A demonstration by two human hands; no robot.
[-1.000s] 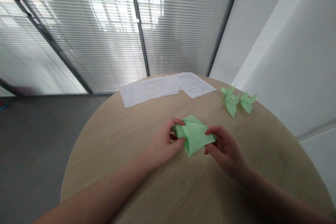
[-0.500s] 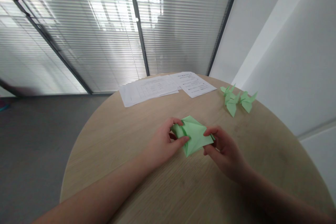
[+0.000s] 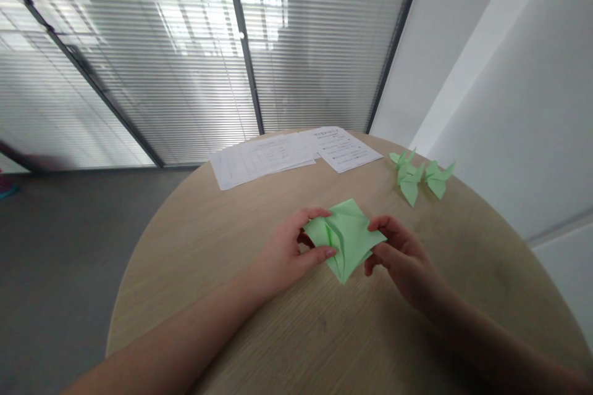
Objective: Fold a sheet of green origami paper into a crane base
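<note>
A partly folded sheet of light green origami paper point(image 3: 354, 231) is held between my two hands above the table. My left hand point(image 3: 296, 247) grips its left side, fingers along the upper edge and thumb on the front near the lower folds. At the right corner, my right hand point(image 3: 401, 256) pinches the paper between thumb and fingers. The paper has a roughly diamond outline, with layered creases on its left half and a point at the bottom. Some fingertips are hidden behind it.
Several folded green paper cranes point(image 3: 410, 182) stand at the right rear of the round wooden table point(image 3: 194, 253). Printed sheets point(image 3: 264, 157) lie along the far edge. Behind the table are blinds point(image 3: 185, 74), and a white wall point(image 3: 519, 105) runs close on the right.
The green paper has spread wider and shifted slightly right, with its left folds opened more. My right hand has moved a little to the right with its corner.
</note>
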